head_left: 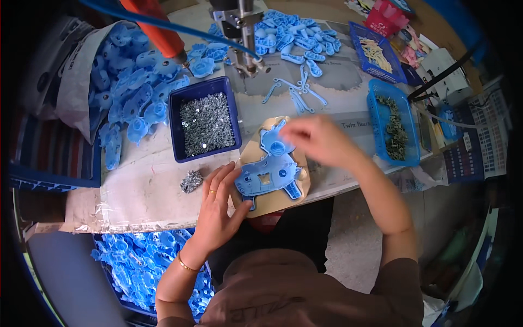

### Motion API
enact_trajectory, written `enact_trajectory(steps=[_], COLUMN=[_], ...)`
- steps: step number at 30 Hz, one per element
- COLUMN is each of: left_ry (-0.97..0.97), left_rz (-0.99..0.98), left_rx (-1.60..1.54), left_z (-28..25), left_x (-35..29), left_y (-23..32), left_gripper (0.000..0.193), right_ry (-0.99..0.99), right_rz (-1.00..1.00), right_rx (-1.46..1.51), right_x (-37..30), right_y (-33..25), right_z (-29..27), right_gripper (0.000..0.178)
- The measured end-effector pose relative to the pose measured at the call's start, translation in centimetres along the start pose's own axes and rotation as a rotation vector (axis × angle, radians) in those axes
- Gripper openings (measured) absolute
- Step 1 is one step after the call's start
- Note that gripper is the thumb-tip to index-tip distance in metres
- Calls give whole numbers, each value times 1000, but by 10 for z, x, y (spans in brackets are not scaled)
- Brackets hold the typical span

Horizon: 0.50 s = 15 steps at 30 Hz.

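A blue animal-shaped plastic shell half (269,171) lies hollow side up in a tan holder (272,206) at the table's front edge. My left hand (218,199) rests against the left end of the shell, fingers stretched out and thumb apart near its lower leg. Over the shell's head end, my right hand (316,136) has its fingers pinched together; whatever they hold is too small or hidden to make out. Left of the holder stands a dark blue tray (172,128) of small silver screws (207,122). A little heap of screws (190,181) lies beside my left hand.
An orange-red power screwdriver (155,27) and a metal machine head (245,43) hang overhead. Blue plastic parts (133,90) spill from a sack; more fill a bin (152,267) below. Thin blue strips (299,92) lie behind the holder. A light blue basket (417,147) holds metal pieces.
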<state>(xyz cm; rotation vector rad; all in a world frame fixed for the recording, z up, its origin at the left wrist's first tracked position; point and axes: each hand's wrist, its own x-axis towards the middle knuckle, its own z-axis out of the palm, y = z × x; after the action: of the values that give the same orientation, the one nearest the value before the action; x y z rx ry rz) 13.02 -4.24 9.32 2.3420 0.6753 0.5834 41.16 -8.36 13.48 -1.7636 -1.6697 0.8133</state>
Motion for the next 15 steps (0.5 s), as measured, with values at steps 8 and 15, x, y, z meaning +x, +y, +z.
enact_trajectory(steps=[8, 15], left_ry=[29, 56], left_rz=[99, 294], left_rx=[-23, 264], left_z=[-5, -5], left_x=[30, 73], left_y=[17, 41], left_gripper=[48, 42], right_ry=[419, 456], right_rz=[55, -111], right_rx=[-664, -548], right_x=[16, -13], right_y=[93, 46], right_z=[4, -14], right_gripper=[14, 13])
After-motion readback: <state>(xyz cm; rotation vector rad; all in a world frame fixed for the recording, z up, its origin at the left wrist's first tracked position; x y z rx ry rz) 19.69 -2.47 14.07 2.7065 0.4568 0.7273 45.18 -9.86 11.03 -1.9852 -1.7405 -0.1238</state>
